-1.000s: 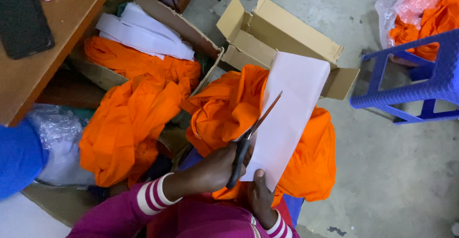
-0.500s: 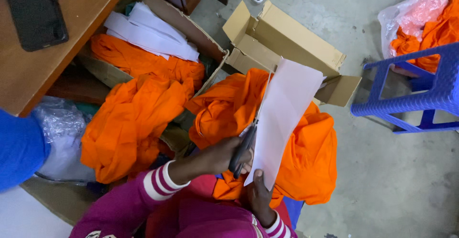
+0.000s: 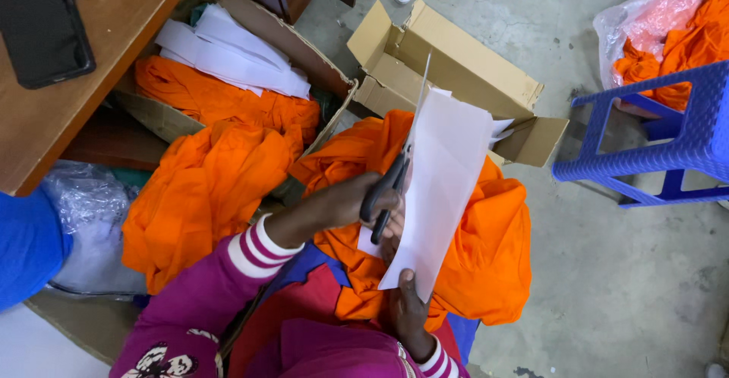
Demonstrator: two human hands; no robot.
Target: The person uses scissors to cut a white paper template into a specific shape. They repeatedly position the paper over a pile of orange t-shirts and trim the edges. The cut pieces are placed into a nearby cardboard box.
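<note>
My left hand (image 3: 338,205) grips black-handled scissors (image 3: 393,184), whose blades point up along the left edge of a white sheet of paper (image 3: 449,167). My right hand (image 3: 408,307) pinches the sheet's lower corner and holds it upright over my lap. A narrow strip of the paper hangs cut beside the blades. Behind the sheet, orange cloth (image 3: 497,253) is heaped on my knees. Both of my sleeves are magenta with striped cuffs.
An open cardboard box (image 3: 467,67) lies on the concrete floor ahead. A second box (image 3: 296,44) at the left holds orange cloth and white paper strips (image 3: 228,55). A wooden table (image 3: 121,51) carries a black tablet (image 3: 38,25). A blue plastic stool (image 3: 668,131) and a bag of cloth (image 3: 657,25) stand at the right.
The scissors have travelled up the sheet's left edge and the blades have gone from open to closed. The sheet is held more upright.
</note>
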